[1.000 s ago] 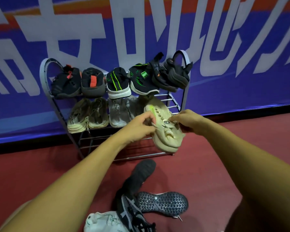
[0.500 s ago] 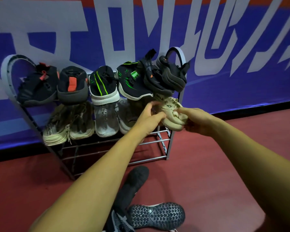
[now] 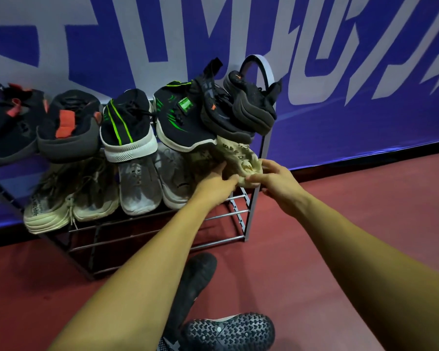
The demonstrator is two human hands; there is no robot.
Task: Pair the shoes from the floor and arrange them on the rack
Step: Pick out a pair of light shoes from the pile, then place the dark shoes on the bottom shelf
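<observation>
A metal shoe rack (image 3: 254, 198) stands against the blue banner wall. Its top shelf holds several black shoes (image 3: 127, 122); its middle shelf holds beige and grey sneakers (image 3: 137, 188). At the right end of the middle shelf sits a cream perforated shoe (image 3: 241, 158), tucked under the black shoes above. My left hand (image 3: 218, 181) grips its toe from the left, and my right hand (image 3: 274, 178) pinches the same toe from the right. On the floor between my arms lie two black shoes, one sole up (image 3: 231, 333), one behind it (image 3: 195, 279).
The rack's lowest rails (image 3: 137, 239) carry no shoes. Red floor (image 3: 314, 249) stretches to the right of the rack. The blue and white banner (image 3: 340, 72) closes off the back.
Both hands carried the cream shoe up from in front of the rack and pushed it onto the right end of the middle shelf. The view moved closer and to the right.
</observation>
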